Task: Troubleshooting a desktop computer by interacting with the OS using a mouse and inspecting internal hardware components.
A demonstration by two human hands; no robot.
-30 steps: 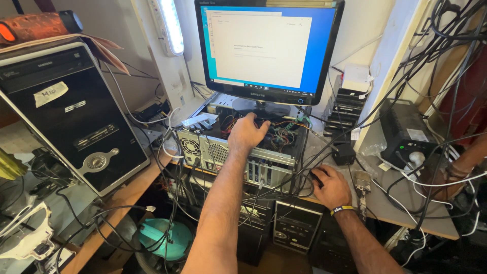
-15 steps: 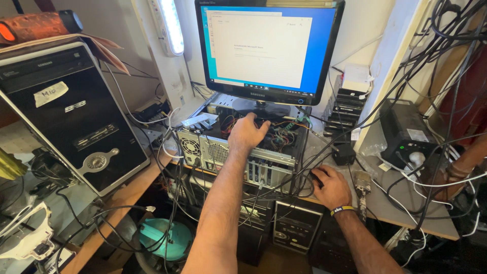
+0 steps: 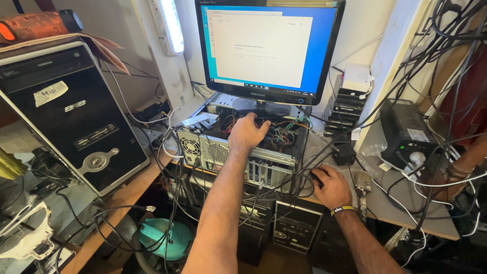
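Compared with a second ago, I see almost nothing changed. My left hand (image 3: 247, 133) still reaches into the open case (image 3: 238, 147), which lies on its side on the desk (image 3: 406, 208) under the monitor (image 3: 269, 48). Its fingers are curled down among the wires (image 3: 280, 134) inside; I cannot tell whether they grip anything. My right hand (image 3: 332, 186) stays on the desk just right of the case, cupped loosely over a black mouse (image 3: 318, 177), palm down, not clenched. The wristband (image 3: 342, 209) sits where it was. The monitor shows the same pale window on blue. The black tower (image 3: 71, 116) at left and the teal bucket (image 3: 162, 238) below the desk have not moved.
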